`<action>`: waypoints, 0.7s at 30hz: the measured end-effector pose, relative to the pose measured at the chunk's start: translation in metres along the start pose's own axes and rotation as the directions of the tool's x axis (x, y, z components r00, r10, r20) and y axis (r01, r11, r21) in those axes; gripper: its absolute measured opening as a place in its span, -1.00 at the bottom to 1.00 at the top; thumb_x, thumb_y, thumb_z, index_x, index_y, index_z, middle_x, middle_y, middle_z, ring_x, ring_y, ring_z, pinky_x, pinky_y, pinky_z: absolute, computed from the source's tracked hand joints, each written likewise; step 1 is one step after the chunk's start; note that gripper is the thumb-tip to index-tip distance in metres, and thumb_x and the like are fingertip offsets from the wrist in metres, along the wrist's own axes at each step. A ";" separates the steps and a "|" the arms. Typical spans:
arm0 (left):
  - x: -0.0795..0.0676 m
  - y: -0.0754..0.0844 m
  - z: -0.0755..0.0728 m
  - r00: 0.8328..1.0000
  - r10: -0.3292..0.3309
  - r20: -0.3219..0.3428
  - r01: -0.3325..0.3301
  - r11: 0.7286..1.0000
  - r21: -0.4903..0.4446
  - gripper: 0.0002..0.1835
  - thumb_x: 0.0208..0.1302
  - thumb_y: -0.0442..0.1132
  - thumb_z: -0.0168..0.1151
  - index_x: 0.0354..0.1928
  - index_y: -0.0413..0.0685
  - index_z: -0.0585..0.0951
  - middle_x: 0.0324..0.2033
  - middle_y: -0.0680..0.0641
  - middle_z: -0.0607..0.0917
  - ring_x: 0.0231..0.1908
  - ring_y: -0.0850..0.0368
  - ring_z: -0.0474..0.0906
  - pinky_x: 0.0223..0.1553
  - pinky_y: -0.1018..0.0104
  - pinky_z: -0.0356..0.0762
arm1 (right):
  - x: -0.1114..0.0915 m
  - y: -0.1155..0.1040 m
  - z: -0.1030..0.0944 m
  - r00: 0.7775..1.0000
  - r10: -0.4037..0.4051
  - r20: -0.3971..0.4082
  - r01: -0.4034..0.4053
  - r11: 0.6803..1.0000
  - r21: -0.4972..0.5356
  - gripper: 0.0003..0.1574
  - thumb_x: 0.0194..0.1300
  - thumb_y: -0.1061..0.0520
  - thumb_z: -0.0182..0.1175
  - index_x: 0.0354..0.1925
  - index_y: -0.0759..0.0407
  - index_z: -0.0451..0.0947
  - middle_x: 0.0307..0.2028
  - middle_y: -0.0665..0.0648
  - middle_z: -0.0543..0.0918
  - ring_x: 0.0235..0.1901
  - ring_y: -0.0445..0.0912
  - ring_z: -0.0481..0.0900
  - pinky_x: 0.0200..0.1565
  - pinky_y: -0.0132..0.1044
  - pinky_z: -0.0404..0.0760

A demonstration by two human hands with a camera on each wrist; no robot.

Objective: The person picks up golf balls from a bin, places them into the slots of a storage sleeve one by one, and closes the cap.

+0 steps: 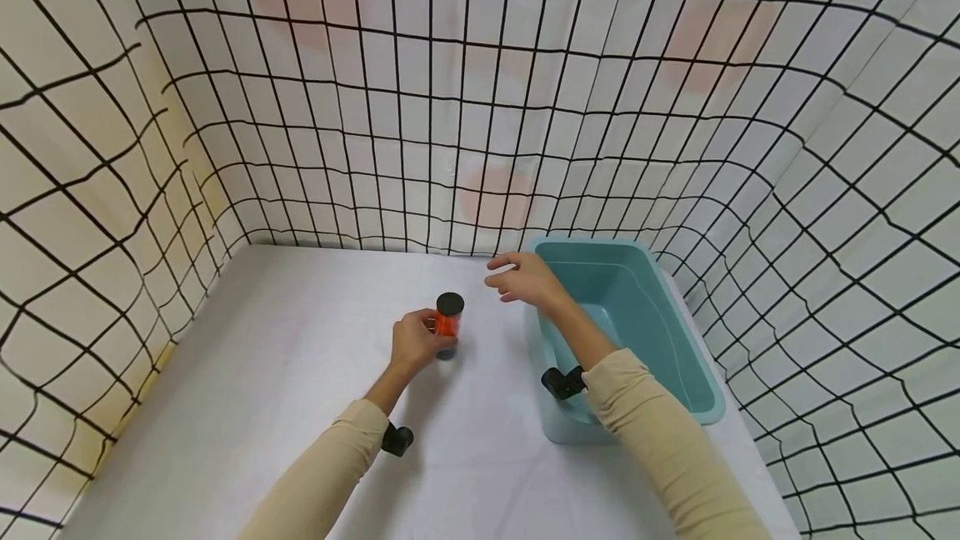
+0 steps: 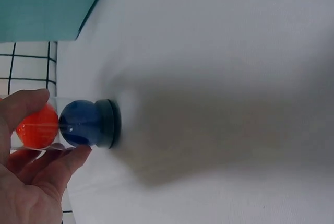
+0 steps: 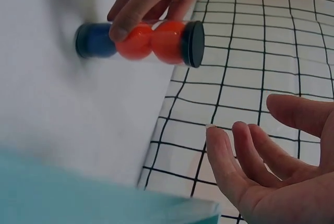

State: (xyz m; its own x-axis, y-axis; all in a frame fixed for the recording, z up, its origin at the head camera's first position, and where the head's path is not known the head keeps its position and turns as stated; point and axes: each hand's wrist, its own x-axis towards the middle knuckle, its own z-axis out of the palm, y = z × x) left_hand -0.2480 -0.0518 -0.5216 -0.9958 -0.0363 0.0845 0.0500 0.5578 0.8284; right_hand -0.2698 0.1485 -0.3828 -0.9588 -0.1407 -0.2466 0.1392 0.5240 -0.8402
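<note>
A clear tube with black end caps (image 1: 450, 304) stands about upright over the white table, with a blue ball (image 2: 79, 123) at its lower end and two orange balls (image 3: 134, 42) above it. My left hand (image 1: 414, 342) grips the tube's side, thumb and fingers around it. Whether the bottom cap touches the table I cannot tell. To the right, my right hand (image 1: 528, 279) hovers by the teal bin's far left rim, its fingers loosely spread and apart from the tube. In the right wrist view, nothing lies between that hand's thumb and fingers (image 3: 224, 156).
The deep teal bin (image 1: 678, 315) stands on the right of the white-covered table (image 1: 300, 373), under my right forearm. Black grid netting (image 1: 405, 132) over pale sheeting encloses the back and both sides. A small black wrist camera (image 1: 562, 382) is on each arm.
</note>
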 end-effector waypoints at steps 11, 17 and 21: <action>-0.001 -0.005 0.003 1.000 0.027 0.008 -0.027 0.999 0.022 -0.62 -0.14 -0.26 0.58 -0.17 -0.16 0.76 -0.32 -0.15 0.82 -0.27 -0.05 0.73 -0.19 0.13 0.64 | -0.002 0.006 -0.017 1.000 0.003 -0.016 -0.003 1.000 -0.012 -0.56 0.39 0.09 0.24 0.19 0.19 0.60 0.02 0.28 0.64 -0.09 0.10 0.65 0.09 -0.04 0.68; 0.000 -0.003 -0.007 0.991 0.074 0.115 -0.087 0.990 0.111 -0.59 -0.06 -0.23 0.58 -0.11 -0.18 0.74 -0.24 -0.21 0.81 -0.20 -0.12 0.74 -0.17 0.07 0.66 | -0.004 0.007 -0.019 1.000 0.004 -0.022 -0.005 1.000 -0.026 -0.56 0.40 0.08 0.23 0.19 0.16 0.61 0.01 0.27 0.65 -0.07 0.12 0.65 0.06 -0.08 0.68; 0.000 0.003 -0.023 0.980 0.064 0.188 -0.100 0.977 0.186 -0.54 -0.05 -0.32 0.51 0.00 -0.22 0.73 -0.23 -0.25 0.81 -0.21 -0.13 0.74 -0.22 0.11 0.65 | -0.011 0.001 -0.024 0.999 0.002 -0.038 -0.004 0.999 -0.036 -0.56 0.40 0.08 0.22 0.20 0.15 0.61 0.06 0.28 0.66 -0.04 0.11 0.64 0.06 -0.10 0.68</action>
State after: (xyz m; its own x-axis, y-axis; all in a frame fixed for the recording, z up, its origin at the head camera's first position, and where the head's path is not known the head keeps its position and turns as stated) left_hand -0.2466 -0.0691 -0.5065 -0.9872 0.1564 0.0318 0.1339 0.7033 0.6982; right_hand -0.2648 0.1708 -0.3692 -0.9673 -0.1073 -0.2300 0.1339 0.5542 -0.8216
